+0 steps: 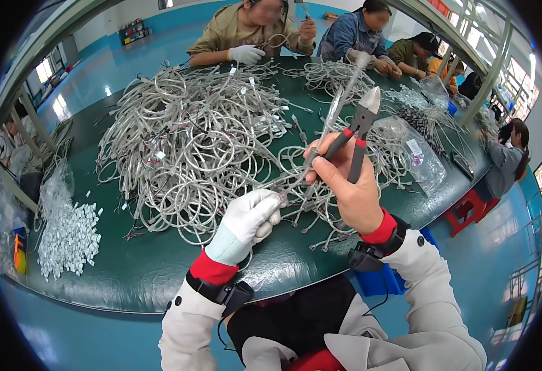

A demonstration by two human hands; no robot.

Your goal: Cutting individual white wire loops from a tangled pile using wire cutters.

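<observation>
My left hand [246, 221], in a white glove, is closed on a grey cable [290, 177] near its connector end, at the front edge of the cable pile. My bare right hand [352, 190] grips diagonal cutters [366, 111] with black and red handles; their jaws point up and away from the cable. The thumb and forefinger of that hand also pinch near the cable, though which strand they touch is hard to make out. A blurred pale strand [348, 86] rises beyond the fingers. Loose grey cables lie under and behind both hands.
A large heap of grey cables [178, 136] covers the middle of the dark green table [246, 285]. Small white pieces [70, 238] lie at the left. A clear plastic bag [424, 164] lies at the right, near a blue bin [379, 281]. Several co-workers sit around the table.
</observation>
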